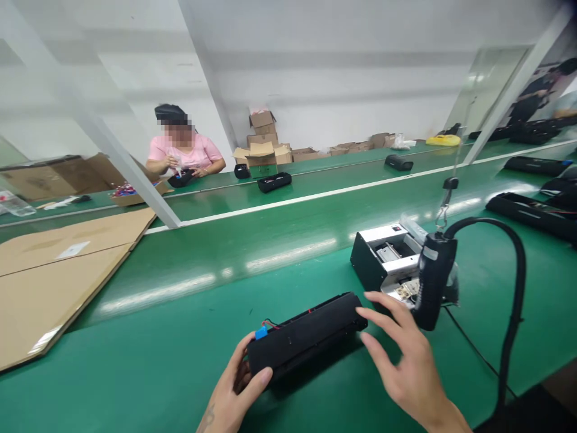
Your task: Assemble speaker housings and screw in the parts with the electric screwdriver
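Note:
A long black speaker-like unit lies on the green conveyor belt in front of me, with red wires and a blue connector at its left end. My left hand grips that left end, thumb on the front face. My right hand hovers at the unit's right end with fingers spread, barely touching it. A black electric screwdriver hangs on a cord just right of my right hand.
A black-and-white box of small parts sits behind the screwdriver. Flat cardboard sheets lie at the left. More black units rest on the belt to the right. A person in pink works across the line.

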